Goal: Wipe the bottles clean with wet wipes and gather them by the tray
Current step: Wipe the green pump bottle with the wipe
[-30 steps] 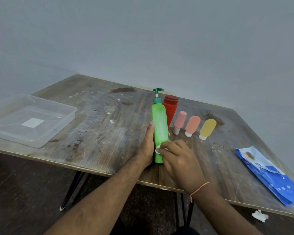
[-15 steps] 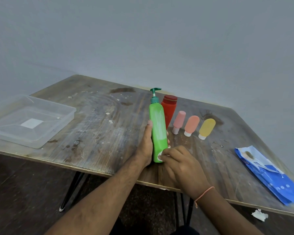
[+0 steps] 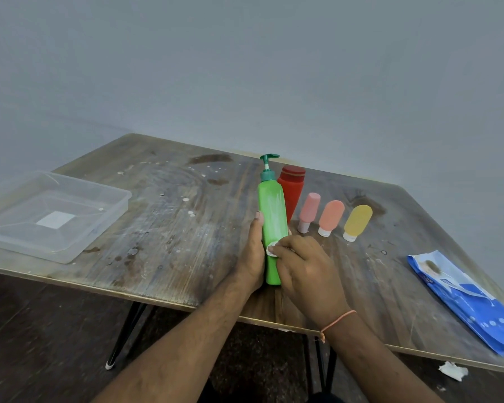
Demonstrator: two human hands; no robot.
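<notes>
Pump bottle (image 3: 271,225), green, upright on tabletop (image 3: 172,245): left hand (image 3: 252,257) grips its side; right hand (image 3: 301,274) pinches a wet wipe (image 3: 271,249) against its lower front. Red bottle (image 3: 291,190) just behind. Tray (image 3: 53,216) well left of left hand; wipes pack (image 3: 463,298) right of right hand.

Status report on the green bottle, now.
Left hand grips green pump bottle, upright. Right hand presses wet wipe on it. Tray far left; nothing between.
</notes>
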